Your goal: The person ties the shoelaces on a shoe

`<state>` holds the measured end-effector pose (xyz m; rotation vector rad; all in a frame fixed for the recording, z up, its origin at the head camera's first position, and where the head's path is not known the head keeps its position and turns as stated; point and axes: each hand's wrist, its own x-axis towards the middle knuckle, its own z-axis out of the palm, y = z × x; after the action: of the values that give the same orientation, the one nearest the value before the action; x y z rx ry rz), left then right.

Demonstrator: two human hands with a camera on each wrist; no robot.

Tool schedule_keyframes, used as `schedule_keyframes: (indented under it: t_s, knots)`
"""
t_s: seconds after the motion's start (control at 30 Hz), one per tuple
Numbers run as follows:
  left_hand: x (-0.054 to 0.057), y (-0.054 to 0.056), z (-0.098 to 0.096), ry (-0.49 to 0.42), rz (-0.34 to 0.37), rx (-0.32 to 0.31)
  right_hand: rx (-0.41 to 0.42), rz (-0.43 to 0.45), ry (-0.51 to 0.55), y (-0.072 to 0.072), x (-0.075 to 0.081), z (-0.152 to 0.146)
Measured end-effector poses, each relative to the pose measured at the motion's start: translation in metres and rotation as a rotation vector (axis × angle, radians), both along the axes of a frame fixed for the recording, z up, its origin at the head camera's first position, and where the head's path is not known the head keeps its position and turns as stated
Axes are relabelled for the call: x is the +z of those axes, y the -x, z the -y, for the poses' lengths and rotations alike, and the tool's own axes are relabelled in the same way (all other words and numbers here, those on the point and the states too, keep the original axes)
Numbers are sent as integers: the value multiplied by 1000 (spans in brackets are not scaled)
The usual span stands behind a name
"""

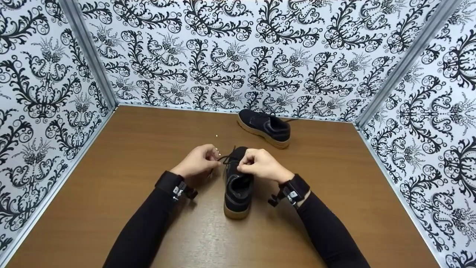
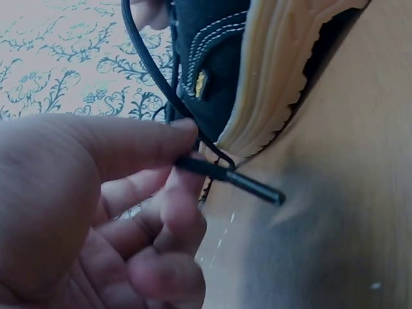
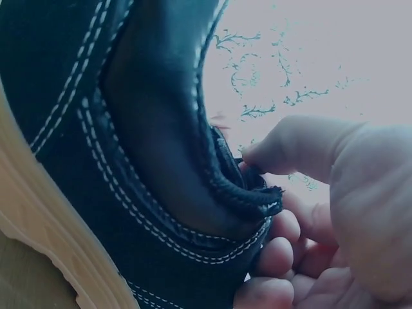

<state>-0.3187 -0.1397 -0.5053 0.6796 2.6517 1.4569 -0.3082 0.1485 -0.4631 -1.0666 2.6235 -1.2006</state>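
A black shoe (image 1: 238,191) with a tan sole stands on the table, its toe pointing away from me. On its left side, my left hand (image 1: 200,160) pinches a black shoelace (image 2: 151,67) between thumb and index finger. The lace's tipped end (image 2: 257,188) sticks out past those fingers, and a loop runs back to the shoe. My right hand (image 1: 262,165) is over the shoe's throat. Its thumb and index finger pinch a small dark piece of lace beside the opening (image 3: 222,180), while the other fingers curl against the shoe's side. Most of that piece is hidden.
A second black shoe (image 1: 264,126) with a tan sole lies near the back wall, toe to the left, a lace trailing behind it. Patterned walls (image 1: 230,56) enclose the brown table (image 1: 160,130) at the back and both sides.
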Motion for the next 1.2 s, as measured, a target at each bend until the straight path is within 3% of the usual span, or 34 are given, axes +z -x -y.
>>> schedule_keyframes:
  t_s: [0.27, 0.67, 0.8, 1.2]
  knots:
    - [7, -2, 5, -77, -12, -104, -50, 64, 10, -1, 1, 0]
    - [20, -9, 11, -128, 157, -130, -79, 58, 0, 1, -2, 0]
    - [21, -9, 12, -134, 177, -153, -79, 60, 4, 1, -2, 0]
    - [22, -8, 13, -42, 110, -209, -58, 62, 31, 1, 0, -1]
